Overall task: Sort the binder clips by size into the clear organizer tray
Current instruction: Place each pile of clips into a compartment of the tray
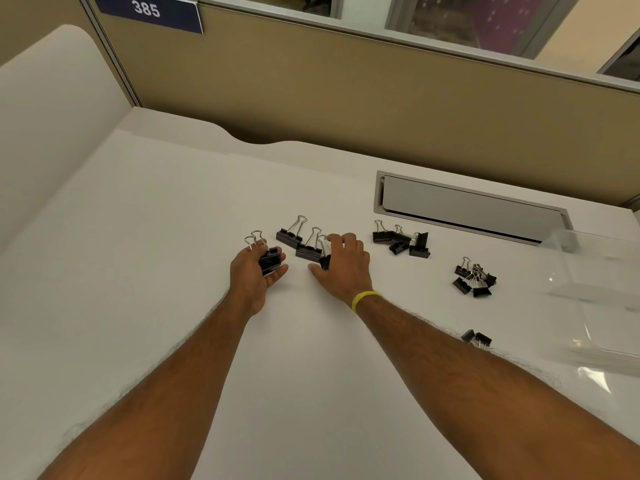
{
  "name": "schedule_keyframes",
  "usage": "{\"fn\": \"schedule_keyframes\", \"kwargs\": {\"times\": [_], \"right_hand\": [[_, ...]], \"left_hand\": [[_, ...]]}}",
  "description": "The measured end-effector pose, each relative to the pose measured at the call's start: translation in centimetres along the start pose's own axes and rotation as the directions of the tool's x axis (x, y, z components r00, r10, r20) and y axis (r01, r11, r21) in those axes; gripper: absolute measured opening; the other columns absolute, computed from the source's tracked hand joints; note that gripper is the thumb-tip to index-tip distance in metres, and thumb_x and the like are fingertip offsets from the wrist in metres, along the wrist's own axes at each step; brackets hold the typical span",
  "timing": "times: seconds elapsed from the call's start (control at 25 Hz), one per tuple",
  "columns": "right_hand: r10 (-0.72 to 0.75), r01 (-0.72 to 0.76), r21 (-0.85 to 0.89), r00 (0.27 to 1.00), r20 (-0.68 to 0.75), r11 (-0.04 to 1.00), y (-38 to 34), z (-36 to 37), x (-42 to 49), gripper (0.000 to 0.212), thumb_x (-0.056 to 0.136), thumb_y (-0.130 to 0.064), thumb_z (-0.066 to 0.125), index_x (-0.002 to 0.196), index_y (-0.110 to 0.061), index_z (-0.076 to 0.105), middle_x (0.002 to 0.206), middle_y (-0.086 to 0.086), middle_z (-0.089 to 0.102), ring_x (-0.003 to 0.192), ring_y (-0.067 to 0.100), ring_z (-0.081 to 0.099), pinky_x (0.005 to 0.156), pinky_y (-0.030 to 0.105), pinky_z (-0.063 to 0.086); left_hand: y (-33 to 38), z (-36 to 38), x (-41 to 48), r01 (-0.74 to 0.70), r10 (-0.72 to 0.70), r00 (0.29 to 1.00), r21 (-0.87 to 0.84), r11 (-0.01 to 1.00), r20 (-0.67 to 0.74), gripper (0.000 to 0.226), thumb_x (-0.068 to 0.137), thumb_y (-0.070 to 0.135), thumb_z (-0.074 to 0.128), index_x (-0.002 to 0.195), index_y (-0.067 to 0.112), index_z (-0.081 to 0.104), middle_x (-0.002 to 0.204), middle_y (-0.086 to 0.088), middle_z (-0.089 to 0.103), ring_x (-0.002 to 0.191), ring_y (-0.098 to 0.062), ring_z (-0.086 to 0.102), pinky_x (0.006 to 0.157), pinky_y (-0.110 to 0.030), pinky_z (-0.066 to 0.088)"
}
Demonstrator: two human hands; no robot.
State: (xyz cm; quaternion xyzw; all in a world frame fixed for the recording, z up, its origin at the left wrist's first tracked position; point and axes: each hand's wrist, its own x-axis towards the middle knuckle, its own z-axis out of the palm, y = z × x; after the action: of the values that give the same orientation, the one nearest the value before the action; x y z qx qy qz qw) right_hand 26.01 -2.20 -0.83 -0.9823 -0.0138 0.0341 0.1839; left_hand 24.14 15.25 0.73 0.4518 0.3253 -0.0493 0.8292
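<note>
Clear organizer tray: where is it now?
In head view, the clear organizer tray sits far right on the desk, right of the small binder clips, near the cable hatch.

A white tabletop (156, 271) is seen, its far edge cut in a wavy curve. A grey hatch (467, 206) with a flap is set into it at the right rear. Behind it a tan partition (346, 98) is raised, edged by a grey metal frame (115, 60). A dark blue sign (147, 10) marked 385 is fixed at its upper left. Glazed panels (467, 19) are mounted above. A white side panel (45, 116) with a rounded top is stood at the left. Everything is softly, evenly lit.
</note>
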Motion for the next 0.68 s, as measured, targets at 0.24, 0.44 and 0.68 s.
{"fn": "schedule_keyframes", "kwargs": {"times": [0.24, 0.44, 0.68], "right_hand": [[0.056, -0.057, 0.014, 0.995, 0.081, 0.998, 0.5, -0.3, 0.9, 0.051, 0.086, -0.035, 0.059, 0.128, -0.011, 0.045, 0.124, 0.012, 0.043, 0.113, 0.032, 0.044, 0.089, 0.043, 0.047], [0.213, -0.228, 0.304, 0.974, 0.081, 0.925, -0.4, -1.1, 1.3, 0.051, 0.084, -0.035, 0.058, 0.127, -0.011, 0.044, 0.123, 0.012, 0.04, 0.105, 0.033, 0.051, 0.089, 0.042, 0.048], [0.281, -0.283, 0.475, 0.957, 0.078, 0.833, -3.0, -1.1, 2.0, 0.032, 0.075, -0.035, 0.066, 0.091, -0.01, 0.053, 0.109, 0.005, 0.04, 0.08, 0.025, 0.058, 0.081, 0.041, 0.053]], "left_hand": [[-0.2, -0.4, 0.3, -0.035, 0.034, 0.999, 0.037, 0.999, 0.015, 0.01, 0.097, 0.011, 0.05, 0.102, 0.012, 0.059, 0.098, -0.012, 0.071, 0.084, -0.024, 0.068, 0.063, -0.033, 0.057], [-0.3, -0.5, 0.5, -0.044, 0.044, 0.999, 0.047, 0.998, 0.004, 0.011, 0.097, 0.01, 0.05, 0.104, 0.013, 0.058, 0.095, -0.011, 0.071, 0.086, -0.025, 0.068, 0.062, -0.033, 0.057], [-0.3, -0.5, 0.4, -0.059, 0.06, 0.998, 0.079, 0.995, -0.008, 0.014, 0.097, 0.008, 0.049, 0.107, 0.011, 0.058, 0.097, -0.012, 0.071, 0.088, -0.026, 0.067, 0.064, -0.033, 0.058]]}}
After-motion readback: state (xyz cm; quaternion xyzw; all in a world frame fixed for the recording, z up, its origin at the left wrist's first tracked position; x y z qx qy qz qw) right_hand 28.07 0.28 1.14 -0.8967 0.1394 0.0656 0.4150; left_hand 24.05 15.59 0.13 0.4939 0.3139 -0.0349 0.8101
